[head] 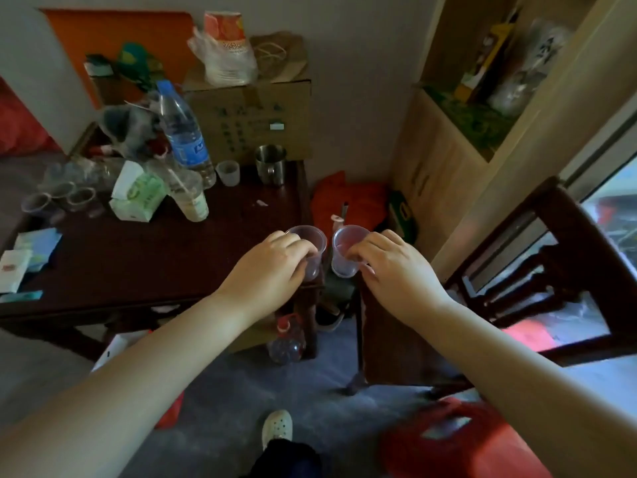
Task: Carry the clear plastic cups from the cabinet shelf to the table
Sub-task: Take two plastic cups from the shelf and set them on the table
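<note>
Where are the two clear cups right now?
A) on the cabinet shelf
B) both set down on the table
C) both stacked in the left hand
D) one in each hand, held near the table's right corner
D: the left hand grips one clear cup and the right hand grips the other cup, side by side, at the right corner of the dark table.

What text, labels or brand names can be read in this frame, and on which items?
Nothing reads clearly enough to quote.
Water bottle: blue label with white print, blurred.
Cardboard box: rows of dark printed marks and a small white sticker, illegible.
Green and white packet: print too blurred.
White bag on the cabinet shelf: large dark characters, unreadable.
Clear cups in the left hand and right hand: no print.
</note>
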`<state>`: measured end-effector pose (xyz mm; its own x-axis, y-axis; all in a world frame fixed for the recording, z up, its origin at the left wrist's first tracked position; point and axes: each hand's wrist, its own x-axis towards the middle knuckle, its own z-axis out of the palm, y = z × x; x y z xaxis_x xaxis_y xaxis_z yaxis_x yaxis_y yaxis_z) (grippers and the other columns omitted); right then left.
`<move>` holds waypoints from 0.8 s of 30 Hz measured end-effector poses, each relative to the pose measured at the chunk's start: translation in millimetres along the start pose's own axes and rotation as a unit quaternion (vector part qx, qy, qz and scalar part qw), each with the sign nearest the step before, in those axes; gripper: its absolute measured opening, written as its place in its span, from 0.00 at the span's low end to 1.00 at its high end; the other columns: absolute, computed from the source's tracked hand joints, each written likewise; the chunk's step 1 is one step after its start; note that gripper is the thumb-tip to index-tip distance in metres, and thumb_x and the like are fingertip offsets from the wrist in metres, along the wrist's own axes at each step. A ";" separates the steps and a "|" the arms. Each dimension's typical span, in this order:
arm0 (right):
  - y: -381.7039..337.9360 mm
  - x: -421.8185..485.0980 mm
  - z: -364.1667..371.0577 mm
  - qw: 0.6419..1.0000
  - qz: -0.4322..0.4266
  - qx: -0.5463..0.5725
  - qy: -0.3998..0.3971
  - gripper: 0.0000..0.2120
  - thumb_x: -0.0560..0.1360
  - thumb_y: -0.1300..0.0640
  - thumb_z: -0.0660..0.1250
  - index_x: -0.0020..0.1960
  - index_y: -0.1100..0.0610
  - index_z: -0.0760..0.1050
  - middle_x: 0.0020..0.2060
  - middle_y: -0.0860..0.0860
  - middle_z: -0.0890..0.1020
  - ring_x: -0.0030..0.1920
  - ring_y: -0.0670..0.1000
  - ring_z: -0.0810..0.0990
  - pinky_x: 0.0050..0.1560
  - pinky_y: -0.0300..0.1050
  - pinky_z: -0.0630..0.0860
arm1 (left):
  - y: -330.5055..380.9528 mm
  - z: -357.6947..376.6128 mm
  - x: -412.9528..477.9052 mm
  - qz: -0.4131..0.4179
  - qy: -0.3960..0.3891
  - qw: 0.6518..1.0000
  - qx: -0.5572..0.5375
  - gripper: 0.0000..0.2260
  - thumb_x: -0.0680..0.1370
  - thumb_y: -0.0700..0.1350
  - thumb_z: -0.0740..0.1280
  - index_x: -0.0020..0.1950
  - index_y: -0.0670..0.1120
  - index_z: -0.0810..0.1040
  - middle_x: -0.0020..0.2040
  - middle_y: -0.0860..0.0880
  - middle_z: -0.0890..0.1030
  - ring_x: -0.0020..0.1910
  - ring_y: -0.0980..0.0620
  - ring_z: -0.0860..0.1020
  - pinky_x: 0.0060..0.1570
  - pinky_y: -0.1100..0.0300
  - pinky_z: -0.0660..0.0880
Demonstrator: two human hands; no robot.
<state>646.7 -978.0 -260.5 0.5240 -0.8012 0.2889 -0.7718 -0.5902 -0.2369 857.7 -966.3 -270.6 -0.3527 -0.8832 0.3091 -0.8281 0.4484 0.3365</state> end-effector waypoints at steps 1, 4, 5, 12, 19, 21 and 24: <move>-1.0 17.9 7.9 1.000 0.006 0.007 0.000 0.13 0.71 0.65 0.66 0.54 0.55 0.77 0.49 0.52 0.80 0.50 0.56 0.75 0.49 0.52 0.76 | -17.6 -2.4 6.2 0.001 -0.006 1.000 0.000 0.09 0.74 0.38 0.63 0.52 0.45 0.77 0.48 0.49 0.80 0.50 0.50 0.73 0.48 0.65 0.67; -4.6 64.9 31.3 0.999 0.018 0.027 -0.003 0.13 0.71 0.66 0.66 0.53 0.56 0.77 0.48 0.53 0.80 0.50 0.56 0.75 0.49 0.51 0.74 | -65.3 -7.7 23.1 -0.009 -0.026 1.000 -0.006 0.09 0.75 0.39 0.62 0.53 0.45 0.77 0.49 0.48 0.80 0.51 0.48 0.73 0.46 0.56 0.73; -5.9 78.1 39.0 0.999 0.021 0.032 -0.003 0.13 0.71 0.66 0.66 0.53 0.56 0.77 0.48 0.53 0.80 0.50 0.56 0.75 0.49 0.51 0.74 | -79.2 -8.1 28.3 -0.014 -0.031 0.999 -0.011 0.09 0.75 0.39 0.62 0.54 0.45 0.77 0.49 0.48 0.80 0.51 0.48 0.73 0.46 0.54 0.74; -5.0 144.4 96.7 0.997 0.026 0.063 -0.033 0.12 0.71 0.67 0.64 0.53 0.58 0.78 0.48 0.54 0.80 0.49 0.57 0.74 0.47 0.54 0.74 | -154.7 10.7 46.4 -0.060 -0.037 0.997 -0.033 0.10 0.75 0.40 0.62 0.56 0.44 0.76 0.50 0.48 0.79 0.53 0.50 0.73 0.49 0.62 0.69; 17.7 197.4 156.3 0.993 0.022 0.080 -0.086 0.14 0.72 0.66 0.64 0.55 0.56 0.77 0.50 0.52 0.79 0.51 0.55 0.73 0.46 0.52 0.74 | -206.2 42.2 61.6 -0.132 -0.049 0.989 -0.042 0.12 0.75 0.39 0.64 0.58 0.43 0.75 0.53 0.47 0.78 0.55 0.49 0.72 0.51 0.63 0.67; 26.0 212.1 172.1 0.992 0.018 0.085 -0.095 0.14 0.71 0.66 0.64 0.55 0.56 0.77 0.49 0.52 0.79 0.50 0.55 0.73 0.44 0.53 0.74 | -219.2 51.1 67.7 -0.162 -0.048 0.985 -0.041 0.11 0.75 0.39 0.63 0.57 0.43 0.76 0.53 0.47 0.78 0.55 0.50 0.72 0.51 0.61 0.69; 38.1 234.3 195.7 0.990 0.003 0.085 -0.114 0.14 0.71 0.68 0.64 0.55 0.57 0.77 0.48 0.53 0.79 0.50 0.55 0.73 0.42 0.49 0.73 | -237.4 63.9 77.4 -0.195 -0.050 0.979 -0.042 0.10 0.75 0.39 0.63 0.56 0.44 0.75 0.53 0.47 0.77 0.56 0.50 0.71 0.51 0.59 0.72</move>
<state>810.5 -1207.5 -383.4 0.6017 -0.7952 0.0751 -0.7137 -0.5774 -0.3964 999.2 -1149.9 -383.4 -0.0612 -0.9966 0.0549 -0.8711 0.0802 0.4845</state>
